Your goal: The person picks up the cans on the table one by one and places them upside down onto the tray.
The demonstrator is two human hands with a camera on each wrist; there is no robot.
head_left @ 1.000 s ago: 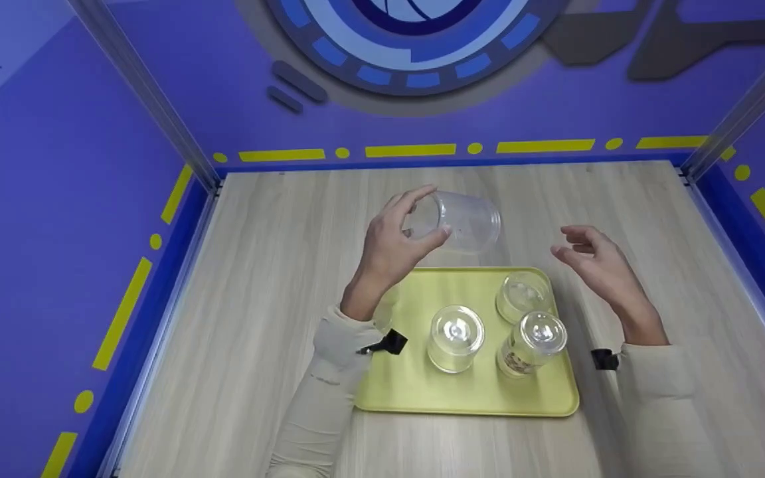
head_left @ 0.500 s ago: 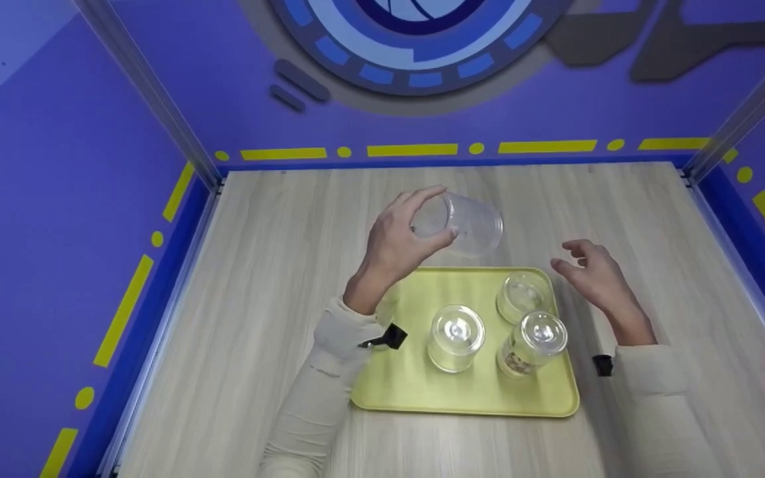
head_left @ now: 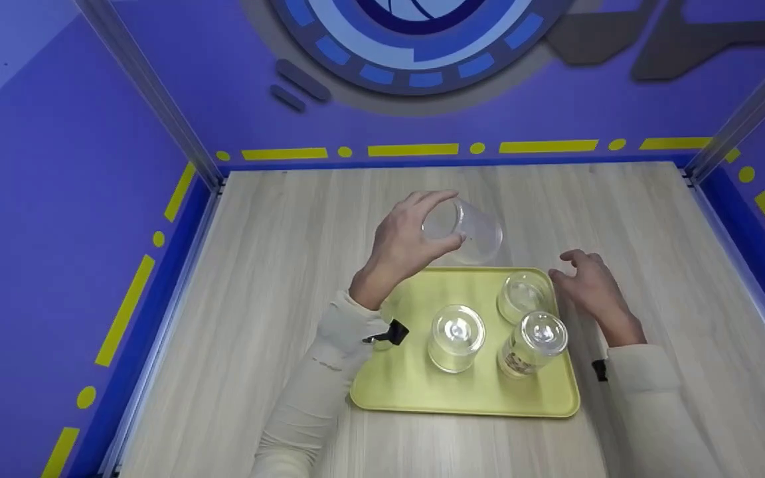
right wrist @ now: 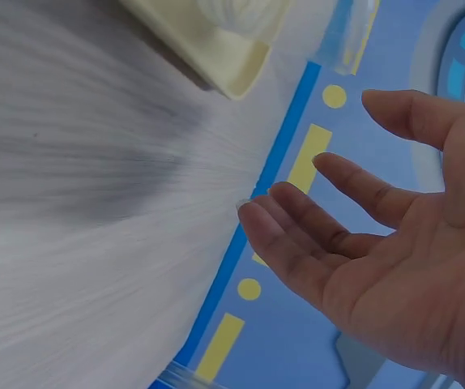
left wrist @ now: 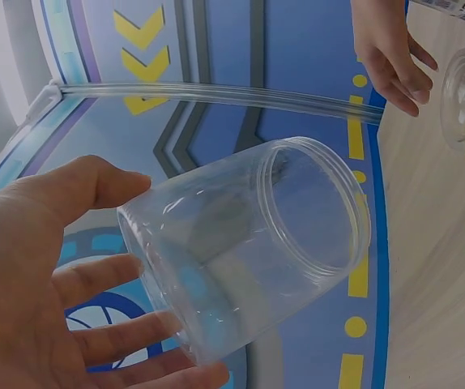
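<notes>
My left hand (head_left: 406, 239) grips a clear plastic jar (head_left: 479, 232) by its base end, behind the yellow tray (head_left: 382, 397). In the left wrist view the jar (left wrist: 232, 251) lies tilted, its threaded, lidless mouth pointing away from the palm; thumb and fingers pinch the base rim. Beside the tray's far right corner, my right hand (head_left: 592, 289) hovers with loosely curled fingers and holds nothing. Nearest to it is a low clear round container (head_left: 524, 297) on the tray. In the right wrist view the right hand's (right wrist: 403, 219) palm is bare.
Also on the tray are a clear jar (head_left: 455, 338) at the middle and a jar with a printed label (head_left: 532, 345) at the right. Another clear thing is mostly hidden behind the left wrist. Blue panels (head_left: 57, 199) wall in the wooden table (head_left: 276, 252).
My left hand has shifted slightly right and toward me with the jar, which has turned a little. The right hand has come down and closer to the tray's right edge.
</notes>
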